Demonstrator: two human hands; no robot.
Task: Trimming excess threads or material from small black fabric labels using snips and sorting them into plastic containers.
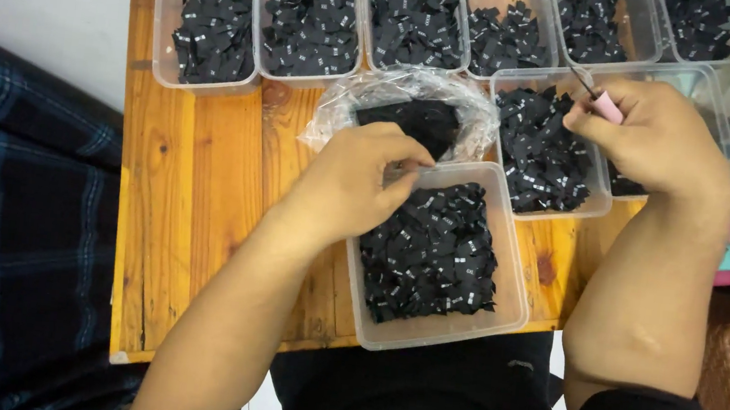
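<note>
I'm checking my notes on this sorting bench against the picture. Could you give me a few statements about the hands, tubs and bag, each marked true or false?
1. The left hand rests at the rim of the nearest tub of black labels. True.
2. The right hand is empty. False: it pinches a small pink-handled tool.
3. The plastic bag holds white labels. False: what shows inside it is black.
4. The tubs stand on a wooden table. True.
5. The nearest tub is opaque red. False: it is clear plastic.
</note>
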